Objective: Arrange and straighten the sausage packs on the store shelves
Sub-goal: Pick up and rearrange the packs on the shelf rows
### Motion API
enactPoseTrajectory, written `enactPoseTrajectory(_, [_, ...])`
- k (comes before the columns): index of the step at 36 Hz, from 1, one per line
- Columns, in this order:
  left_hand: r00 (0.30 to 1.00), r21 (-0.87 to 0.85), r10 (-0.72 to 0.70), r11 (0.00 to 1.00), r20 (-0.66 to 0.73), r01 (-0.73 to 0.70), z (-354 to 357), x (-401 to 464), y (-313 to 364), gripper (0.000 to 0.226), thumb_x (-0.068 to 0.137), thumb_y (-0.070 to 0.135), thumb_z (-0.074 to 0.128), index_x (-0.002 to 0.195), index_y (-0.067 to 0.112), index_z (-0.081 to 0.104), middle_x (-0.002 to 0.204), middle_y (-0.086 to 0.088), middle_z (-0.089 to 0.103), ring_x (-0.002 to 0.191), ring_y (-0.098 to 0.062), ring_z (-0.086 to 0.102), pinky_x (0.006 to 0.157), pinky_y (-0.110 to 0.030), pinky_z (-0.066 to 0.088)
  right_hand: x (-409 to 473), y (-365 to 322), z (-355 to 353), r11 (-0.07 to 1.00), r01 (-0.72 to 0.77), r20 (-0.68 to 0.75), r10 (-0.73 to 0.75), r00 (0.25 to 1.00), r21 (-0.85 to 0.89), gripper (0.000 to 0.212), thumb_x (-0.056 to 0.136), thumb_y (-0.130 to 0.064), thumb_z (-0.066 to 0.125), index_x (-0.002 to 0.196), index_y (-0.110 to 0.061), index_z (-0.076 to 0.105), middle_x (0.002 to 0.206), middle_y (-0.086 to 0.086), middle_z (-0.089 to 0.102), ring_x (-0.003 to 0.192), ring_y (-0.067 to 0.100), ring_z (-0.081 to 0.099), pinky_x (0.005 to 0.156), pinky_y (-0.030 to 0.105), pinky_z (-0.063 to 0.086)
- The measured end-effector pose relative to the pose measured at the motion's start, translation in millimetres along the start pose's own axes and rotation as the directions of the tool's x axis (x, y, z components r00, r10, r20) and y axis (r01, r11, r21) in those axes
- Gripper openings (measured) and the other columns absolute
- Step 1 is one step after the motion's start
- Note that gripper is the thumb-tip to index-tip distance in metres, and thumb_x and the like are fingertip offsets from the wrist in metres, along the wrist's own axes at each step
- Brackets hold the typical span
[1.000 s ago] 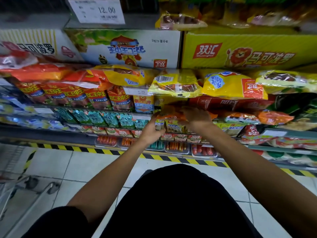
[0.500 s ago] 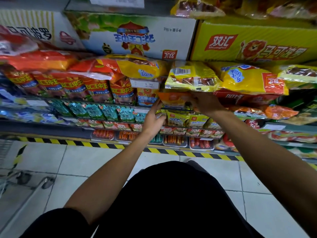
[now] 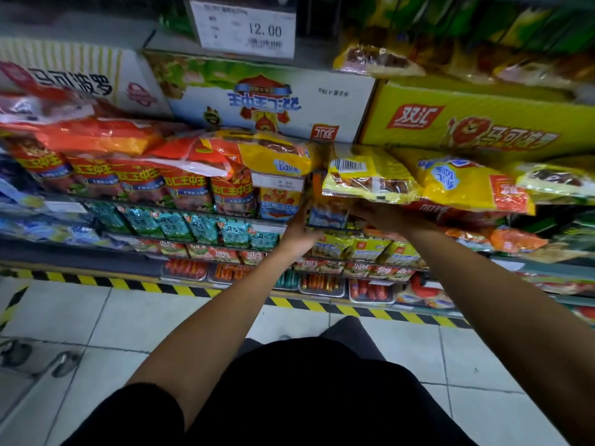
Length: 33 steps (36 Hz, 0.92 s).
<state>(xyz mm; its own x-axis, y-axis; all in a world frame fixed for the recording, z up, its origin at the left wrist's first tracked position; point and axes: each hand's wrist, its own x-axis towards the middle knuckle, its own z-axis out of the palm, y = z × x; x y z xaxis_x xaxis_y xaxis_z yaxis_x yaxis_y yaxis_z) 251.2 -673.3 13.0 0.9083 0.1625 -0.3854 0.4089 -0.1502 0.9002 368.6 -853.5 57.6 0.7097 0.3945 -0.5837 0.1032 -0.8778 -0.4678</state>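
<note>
An orange and blue sausage pack (image 3: 326, 206) stands upright on the middle shelf, under a yellow pack with a barcode (image 3: 367, 178). My left hand (image 3: 297, 235) presses its straight fingers against the pack's left side. My right hand (image 3: 384, 217) grips the pack's right side, with the fingertips hidden behind it. A row of upright red and yellow sausage packs (image 3: 183, 188) fills the shelf to the left. More yellow packs (image 3: 463, 185) lie flat on the right.
Cardboard cartons (image 3: 267, 98) line the shelf above, below a 12.00 price sign (image 3: 246, 29). Teal packs (image 3: 174, 225) and trays of sausages (image 3: 322, 283) sit on the lower shelves. Black-and-yellow tape (image 3: 180, 289) edges the tiled floor. A cart's wheels (image 3: 64, 363) show at lower left.
Both hands have lifted the orange pack from the lower shelf up to the middle shelf and turned it upright under the yellow packs.
</note>
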Motion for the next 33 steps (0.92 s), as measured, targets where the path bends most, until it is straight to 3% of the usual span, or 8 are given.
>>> enactPoseTrajectory(5, [0.998,0.032,-0.061,0.998,0.032,0.060,-1.8,2.2,7.5,0.089,0.098,0.001,0.061,0.163,0.028,0.007,0.170,-0.002,0.014,0.147,-0.028,0.034,0.090,-0.033,0.048,28.8,20.3,2.4,0.979,-0.056,0.155,0.026,0.988,0.195,0.076,0.090,-0.077,0.043,0.153,-0.033,0.038,0.140,-0.005,0.060,0.127,0.015,0.056,0.102,0.035,0.044])
enactPoseTrajectory(10, [0.993,0.131,-0.101,0.987,0.065,0.092,-3.6,7.0,14.3,0.086,0.100,0.005,0.057,0.163,0.029,0.004,0.169,-0.002,0.014,0.080,-0.001,0.047,0.076,-0.040,0.051,32.5,7.6,9.1,1.000,0.002,-0.001,-0.002,1.000,0.017,0.053,0.101,-0.057,0.043,0.131,-0.016,0.061,0.119,0.012,0.068,0.109,0.033,0.065,0.081,0.035,0.047])
enactPoseTrajectory(15, [0.989,0.177,-0.139,0.976,0.055,0.128,-1.7,10.5,11.6,0.086,0.099,0.008,0.057,0.163,0.026,0.004,0.169,-0.004,0.017,0.132,-0.031,0.049,0.077,-0.036,0.046,38.7,2.6,10.3,0.999,0.052,-0.059,-0.052,0.997,-0.006,0.028,0.104,-0.053,0.041,0.087,-0.034,0.052,0.077,-0.011,0.055,0.074,0.019,0.060,0.071,0.037,0.048])
enactPoseTrajectory(18, [0.990,0.126,-0.132,0.984,0.051,0.124,3.5,13.0,5.5,0.083,0.098,0.003,0.055,0.163,0.023,0.008,0.163,-0.010,0.032,0.112,-0.024,0.055,0.076,-0.031,0.042,54.3,10.1,11.2,0.994,0.094,-0.099,-0.088,0.991,0.060,0.031,0.104,-0.044,0.050,0.074,-0.032,0.050,0.063,-0.014,0.056,0.067,0.013,0.066,0.076,0.046,0.053])
enactPoseTrajectory(24, [0.995,-0.086,-0.079,0.994,-0.056,0.074,18.0,14.7,-12.5,0.084,0.096,-0.005,0.056,0.163,0.022,0.013,0.158,-0.007,0.041,0.141,-0.030,0.043,0.091,-0.033,0.047,42.3,6.6,16.2,0.981,0.176,-0.154,-0.162,0.975,0.080,0.015,0.106,-0.020,0.049,0.103,-0.006,0.054,0.079,-0.005,0.054,0.062,-0.004,0.059,0.055,0.013,0.041])
enactPoseTrajectory(27, [0.996,-0.165,-0.035,0.986,-0.086,0.021,18.4,8.7,-14.3,0.085,0.096,-0.011,0.052,0.163,0.020,0.009,0.156,-0.006,0.040,0.141,-0.029,0.041,0.082,-0.025,0.050,37.9,4.8,17.3,0.975,0.209,-0.169,-0.193,0.966,0.076,0.020,0.107,-0.022,0.047,0.112,-0.007,0.059,0.095,-0.005,0.058,0.082,0.002,0.056,0.066,0.014,0.041])
enactPoseTrajectory(30, [0.991,-0.152,0.031,0.987,-0.129,-0.051,16.6,4.9,-15.0,0.080,0.097,-0.010,0.051,0.162,0.017,0.012,0.154,-0.005,0.042,0.137,-0.031,0.043,0.066,-0.011,0.047,31.7,-8.3,15.5,0.971,0.231,-0.174,-0.218,0.960,0.059,0.022,0.108,-0.024,0.046,0.092,-0.017,0.059,0.078,-0.014,0.048,0.072,0.006,0.049,0.057,0.009,0.036])
enactPoseTrajectory(33, [0.990,-0.059,0.031,0.997,-0.136,-0.039,15.1,9.4,-17.8,0.080,0.100,-0.005,0.051,0.163,0.019,0.009,0.163,-0.007,0.031,0.141,-0.032,0.041,0.079,-0.025,0.047,36.5,-12.5,22.0,0.981,0.184,-0.155,-0.174,0.973,0.057,0.031,0.108,-0.037,0.044,0.098,-0.011,0.057,0.078,0.005,0.059,0.073,0.018,0.058,0.074,0.024,0.048])
